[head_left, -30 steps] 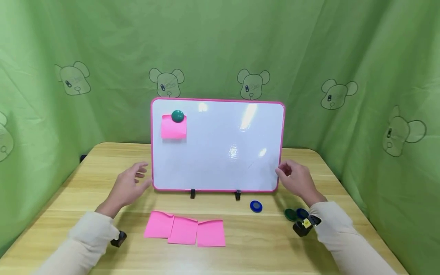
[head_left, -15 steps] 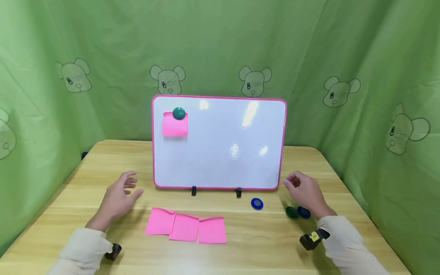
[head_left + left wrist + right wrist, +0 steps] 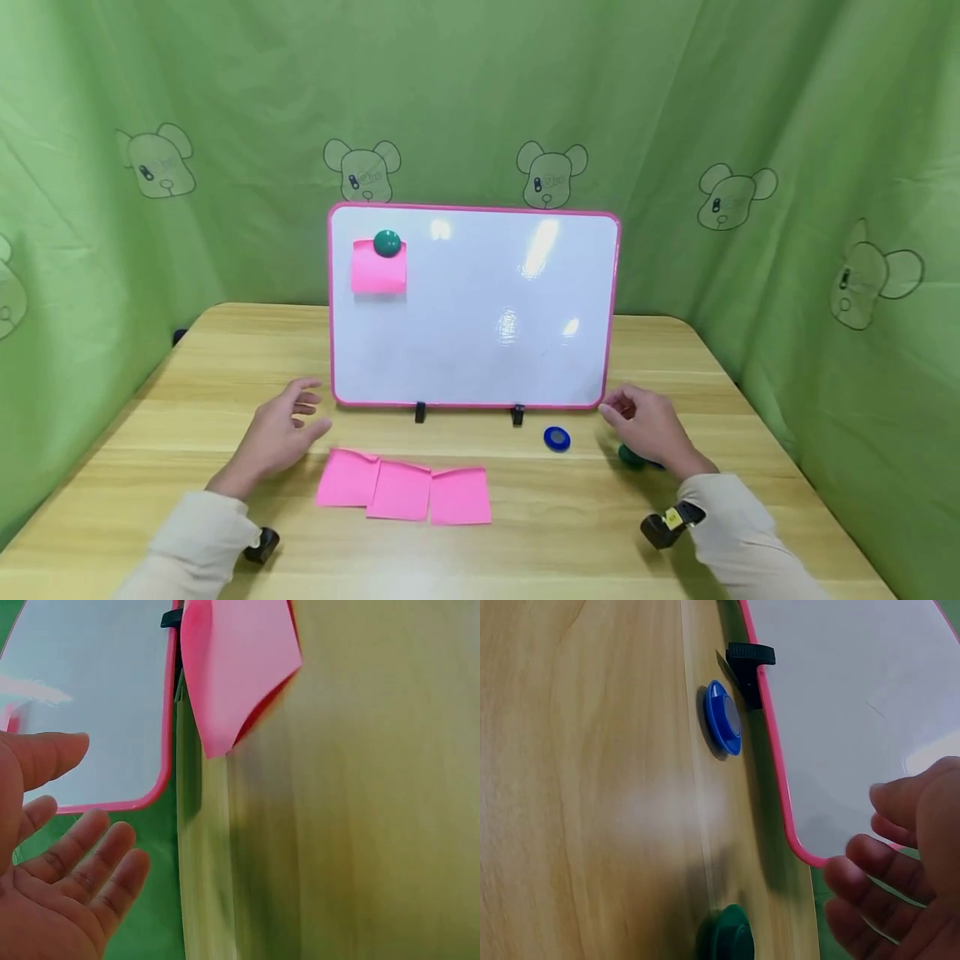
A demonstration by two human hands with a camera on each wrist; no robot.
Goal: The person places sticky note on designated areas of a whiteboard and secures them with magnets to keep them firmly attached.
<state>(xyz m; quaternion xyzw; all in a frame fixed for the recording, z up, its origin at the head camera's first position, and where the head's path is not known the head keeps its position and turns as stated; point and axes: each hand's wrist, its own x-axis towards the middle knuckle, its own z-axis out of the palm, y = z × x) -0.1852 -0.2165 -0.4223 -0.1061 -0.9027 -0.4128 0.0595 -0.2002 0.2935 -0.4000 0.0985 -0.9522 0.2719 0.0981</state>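
A: Whiteboard point(image 3: 480, 325), pink-framed, stands upright on two small black feet toward the back of the tabletop point(image 3: 225, 350), in front of the green curtain point(image 3: 787, 125) printed with bear heads.

B: And the hands?

A: The left hand point(image 3: 281, 429) hovers low just off the board's lower left corner, grip wide, fingers spread and relaxed, holding nothing. The left wrist view shows the palm open with the board's pink corner right beside the fingertips, though I cannot tell whether they touch it.

B: The right one?

A: The right hand point(image 3: 648, 425) sits by the lower right corner, fingers loosely curled, nothing held. In the right wrist view the fingers point(image 3: 900, 870) lie close to the frame's rounded corner; contact is unclear.

B: What's on the board?

A: One pink note point(image 3: 378, 271) in the upper left, pinned by a green magnet point(image 3: 387, 242).

B: And lying in front?

A: Three pink notes point(image 3: 403, 493) in a row, overlapping at the edges, near the left hand. A blue magnet point(image 3: 557, 438) lies just in front of the right foot. A second green magnet point(image 3: 628, 456) sits partly under the right hand.
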